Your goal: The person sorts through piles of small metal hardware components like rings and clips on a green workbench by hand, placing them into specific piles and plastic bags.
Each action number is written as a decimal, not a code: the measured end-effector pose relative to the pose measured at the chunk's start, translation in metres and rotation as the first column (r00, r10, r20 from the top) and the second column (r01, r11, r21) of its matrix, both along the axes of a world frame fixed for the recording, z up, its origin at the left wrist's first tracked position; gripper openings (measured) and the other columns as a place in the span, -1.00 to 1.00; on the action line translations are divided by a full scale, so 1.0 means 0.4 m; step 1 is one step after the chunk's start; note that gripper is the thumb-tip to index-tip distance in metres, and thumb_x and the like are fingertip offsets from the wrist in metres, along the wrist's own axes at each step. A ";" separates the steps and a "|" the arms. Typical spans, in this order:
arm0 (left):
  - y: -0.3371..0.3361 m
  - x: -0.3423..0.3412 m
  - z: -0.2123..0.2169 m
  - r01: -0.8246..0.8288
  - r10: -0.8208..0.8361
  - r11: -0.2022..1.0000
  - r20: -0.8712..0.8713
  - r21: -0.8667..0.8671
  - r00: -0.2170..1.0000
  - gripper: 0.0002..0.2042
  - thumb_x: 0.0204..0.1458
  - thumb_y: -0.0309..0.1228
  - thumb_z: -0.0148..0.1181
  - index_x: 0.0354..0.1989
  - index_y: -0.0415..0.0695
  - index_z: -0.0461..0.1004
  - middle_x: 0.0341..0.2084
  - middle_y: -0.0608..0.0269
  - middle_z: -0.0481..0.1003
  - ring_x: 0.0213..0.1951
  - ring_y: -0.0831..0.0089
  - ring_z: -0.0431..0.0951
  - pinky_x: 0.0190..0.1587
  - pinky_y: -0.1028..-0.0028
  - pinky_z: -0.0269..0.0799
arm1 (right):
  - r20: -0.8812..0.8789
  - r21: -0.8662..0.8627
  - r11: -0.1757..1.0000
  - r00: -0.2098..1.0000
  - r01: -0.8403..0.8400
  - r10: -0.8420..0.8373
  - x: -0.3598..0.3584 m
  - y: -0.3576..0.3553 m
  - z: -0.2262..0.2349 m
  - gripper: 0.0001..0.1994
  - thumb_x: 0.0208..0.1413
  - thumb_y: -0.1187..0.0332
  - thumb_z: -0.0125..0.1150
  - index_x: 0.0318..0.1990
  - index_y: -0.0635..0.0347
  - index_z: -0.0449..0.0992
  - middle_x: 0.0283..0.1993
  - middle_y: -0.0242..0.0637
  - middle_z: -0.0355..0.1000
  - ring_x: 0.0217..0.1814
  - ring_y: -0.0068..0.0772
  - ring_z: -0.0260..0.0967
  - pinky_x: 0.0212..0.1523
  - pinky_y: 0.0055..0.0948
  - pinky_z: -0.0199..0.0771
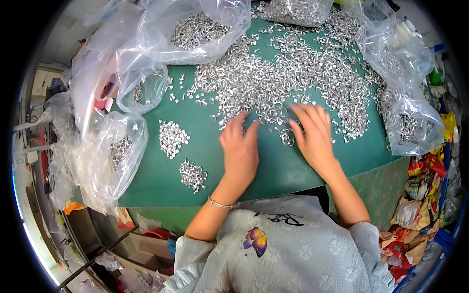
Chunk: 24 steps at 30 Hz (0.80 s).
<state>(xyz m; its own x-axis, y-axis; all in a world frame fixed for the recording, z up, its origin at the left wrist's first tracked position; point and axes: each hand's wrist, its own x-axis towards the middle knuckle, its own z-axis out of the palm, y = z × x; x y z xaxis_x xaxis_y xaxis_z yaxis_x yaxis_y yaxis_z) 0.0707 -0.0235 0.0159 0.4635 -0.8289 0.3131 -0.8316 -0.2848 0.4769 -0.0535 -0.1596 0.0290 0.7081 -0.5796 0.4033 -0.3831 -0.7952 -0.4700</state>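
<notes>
**Hundreds of small metal pieces (259, 83) spread over a green tabletop (205, 141)**

The silvery, mostly curved pieces lie loose from the tabletop's far edge to its middle, and on toward its right edge. At the spread's near side, the left hand (240, 152) has its grip open, thumb apart from bent fingers; the right hand (315, 139) has its grip open too, thumb well apart from the fingers. Both fingertips blur, so whether they touch pieces I cannot tell.

Nearer the tabletop's left edge sit two small piles: a pile of roundish bits (173, 139) and, closer to the near edge, a pile of curved bits (193, 176). Clear bags holding more pieces line the borders: a large bag (155, 41) toward the far left corner, a crumpled bag (100, 171) at the left edge, another bag (420, 110) at the right. A bracelet (221, 202) circles the left wrist.
</notes>
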 end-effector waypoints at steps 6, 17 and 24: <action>0.013 -0.009 0.011 -0.012 0.016 0.999 -0.106 0.046 0.994 -0.64 -0.05 -0.62 0.15 -0.02 -0.13 0.43 0.00 0.15 0.35 0.00 0.16 0.34 0.05 0.23 0.17 | 0.023 -0.051 0.999 1.000 -0.013 0.014 0.051 -0.039 -0.027 -0.93 -0.03 0.50 0.24 -0.40 0.20 0.46 -0.32 -0.30 0.41 -0.25 -0.20 0.28 -0.22 -0.27 0.19; 0.014 -0.009 -0.002 0.091 -0.054 0.994 -0.998 -0.055 -0.014 -0.77 0.25 -0.46 -0.06 -0.01 -0.27 0.43 -0.41 0.30 0.47 -0.49 0.65 0.36 -0.48 0.66 0.27 | 0.164 0.435 0.891 0.984 -0.134 0.068 0.009 -0.002 0.014 -0.84 -0.01 0.60 0.17 -0.23 0.29 0.52 -0.34 -0.17 0.48 -0.22 -0.11 0.42 -0.18 -0.27 0.43; 0.014 0.005 0.016 -0.010 -0.035 0.999 -0.927 -0.042 0.372 -0.78 0.21 -0.56 -0.05 -0.03 -0.25 0.45 -0.36 0.35 0.47 -0.41 0.67 0.37 -0.42 0.68 0.29 | -0.146 -0.083 0.977 0.972 -0.196 0.182 0.138 -0.085 -0.052 -0.62 0.04 0.40 0.22 0.06 0.19 0.44 0.23 -0.15 0.25 0.32 0.00 0.11 0.25 0.00 0.08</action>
